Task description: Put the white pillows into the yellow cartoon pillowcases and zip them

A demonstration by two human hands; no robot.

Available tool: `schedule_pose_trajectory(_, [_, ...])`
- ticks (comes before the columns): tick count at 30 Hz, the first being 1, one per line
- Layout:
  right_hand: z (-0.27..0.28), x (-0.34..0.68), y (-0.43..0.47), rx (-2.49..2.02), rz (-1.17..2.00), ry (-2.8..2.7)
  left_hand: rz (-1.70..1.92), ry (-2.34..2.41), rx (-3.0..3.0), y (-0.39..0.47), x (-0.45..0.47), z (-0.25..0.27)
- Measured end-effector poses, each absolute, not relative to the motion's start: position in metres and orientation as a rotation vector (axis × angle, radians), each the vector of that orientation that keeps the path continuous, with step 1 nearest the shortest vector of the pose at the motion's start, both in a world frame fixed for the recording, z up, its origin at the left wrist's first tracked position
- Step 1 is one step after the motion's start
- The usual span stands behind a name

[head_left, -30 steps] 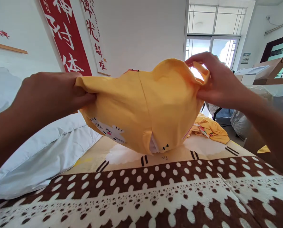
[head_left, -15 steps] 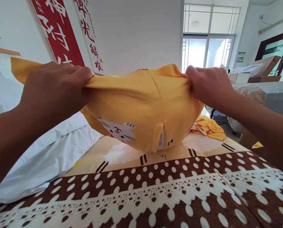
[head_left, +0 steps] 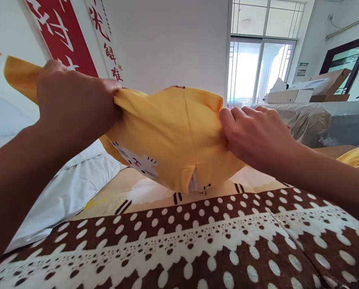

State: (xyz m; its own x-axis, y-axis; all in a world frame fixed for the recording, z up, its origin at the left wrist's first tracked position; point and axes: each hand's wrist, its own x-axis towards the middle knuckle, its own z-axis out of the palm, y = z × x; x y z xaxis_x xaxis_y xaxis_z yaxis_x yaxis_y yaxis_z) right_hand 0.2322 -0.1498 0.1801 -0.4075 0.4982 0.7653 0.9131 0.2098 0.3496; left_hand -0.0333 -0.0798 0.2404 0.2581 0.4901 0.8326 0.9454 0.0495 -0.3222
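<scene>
A yellow garment (head_left: 161,128) with a cat face print hangs stretched between my two hands above the bed. A seam runs down its middle to a small slit with white showing inside. My left hand (head_left: 77,96) is closed around its upper left part, and a flap of the cloth sticks out beyond the fist. At the upper right, the fingers of my right hand (head_left: 254,128) are closed on the cloth. The lower part of the garment hangs bunched close to the bed sheet (head_left: 152,190). Whether it touches the sheet I cannot tell.
White bedding (head_left: 77,180) lies to the left. A brown and white dotted blanket (head_left: 179,241) spreads across the front. More yellow cloth (head_left: 356,157) is at the right edge. Cardboard boxes (head_left: 332,86) stand at the back right, near a plastic-covered piece (head_left: 311,120).
My right hand has moved left and down, nearer my left hand, so the garment is slacker between them. The view has also shifted. The yellow cloth behind it on the bed is now hidden.
</scene>
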Motion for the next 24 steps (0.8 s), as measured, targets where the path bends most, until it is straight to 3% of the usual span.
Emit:
schedule_pose_trajectory(4, [0.193, 0.231, -0.114, -1.315, -1.099, -1.916, -0.799, -1.031, -1.752, -0.087, -0.019, 0.231])
schedule_pose_trajectory(7, [0.204, 0.228, -0.098, -1.416, -1.110, -1.881, -0.718, -0.919, -1.962, -0.089, 0.000, 0.220])
schedule_pose_trajectory(17, [0.215, 0.253, -0.098, -1.316, -1.522, -1.855, -0.705, -1.094, -1.905, -0.077, 0.035, 0.211])
schedule_pose_trajectory(24, [0.219, 0.275, -0.107, -1.165, -1.411, -2.047, -0.525, -1.189, -1.904, -0.076, 0.045, 0.214])
